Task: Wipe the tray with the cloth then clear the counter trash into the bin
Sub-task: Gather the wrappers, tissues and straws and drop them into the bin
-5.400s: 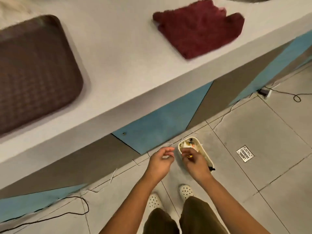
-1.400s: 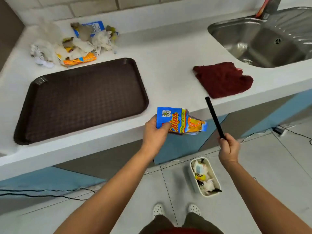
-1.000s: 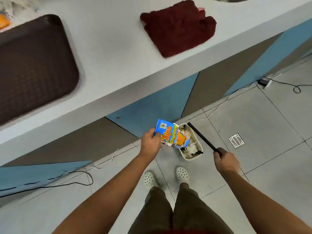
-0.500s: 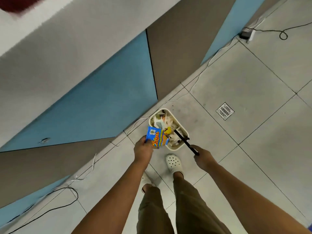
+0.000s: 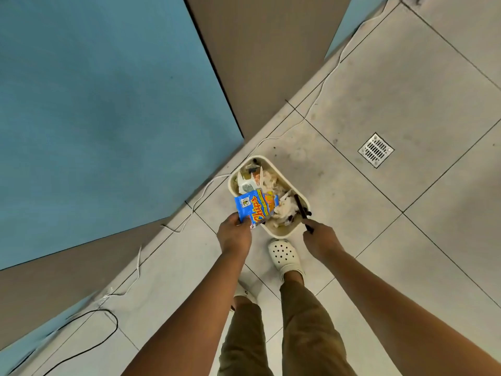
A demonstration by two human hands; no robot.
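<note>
- We are looking down at the tiled floor [image 5: 406,77], where the cream bin [image 5: 282,232] is standing just beside the blue panel [image 5: 95,104].
- Our left hand [image 5: 234,236] is pinching the blue chips packet [image 5: 254,206] over the bin's near rim.
- Our right hand [image 5: 321,241] is gripping a thin black stick [image 5: 301,207], its far end lying among the crumpled trash [image 5: 271,183] inside the bin.

- Grey tiled floor [image 5: 406,90] under me.
- The bin [image 5: 284,234] stands on it near the cabinet's foot, just ahead of my white shoe [image 5: 284,256].
- A drain grate [image 5: 375,150] sits farther right.
- Cables [image 5: 130,280] trail along the floor's cabinet edge.
</note>
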